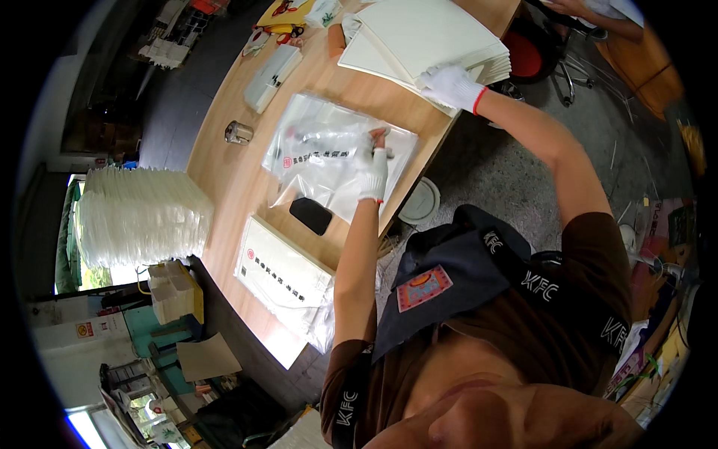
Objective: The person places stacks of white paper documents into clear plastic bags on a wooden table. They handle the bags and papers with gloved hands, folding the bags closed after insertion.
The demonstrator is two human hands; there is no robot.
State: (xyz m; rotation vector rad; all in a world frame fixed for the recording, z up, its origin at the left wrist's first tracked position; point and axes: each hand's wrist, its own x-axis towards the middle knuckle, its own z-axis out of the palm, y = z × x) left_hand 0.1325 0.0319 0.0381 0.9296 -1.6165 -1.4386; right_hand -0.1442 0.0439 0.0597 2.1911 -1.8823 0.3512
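A pile of clear plastic bags point(307, 123) with dark and red print lies on the wooden table. My left hand point(372, 168), in a white glove with bare fingertips, is over its right part, fingers closed on the edge of a bag. Farther right, a stack of large white sheets point(422, 37) lies slightly fanned out. My right hand point(452, 86), gloved in white with a red cuff, grips the near edge of the stack; its thumb is hard to make out. A black phone point(311, 215) lies beside the bags.
A packed stack point(284, 277) of printed white sheets lies near left on the table point(217, 202). Beyond stand a metal cup point(238, 132) and a long box point(271, 78). A tall wrapped stack point(146, 217) rises at left. Another person's arm point(336, 41) reaches beside the white sheets.
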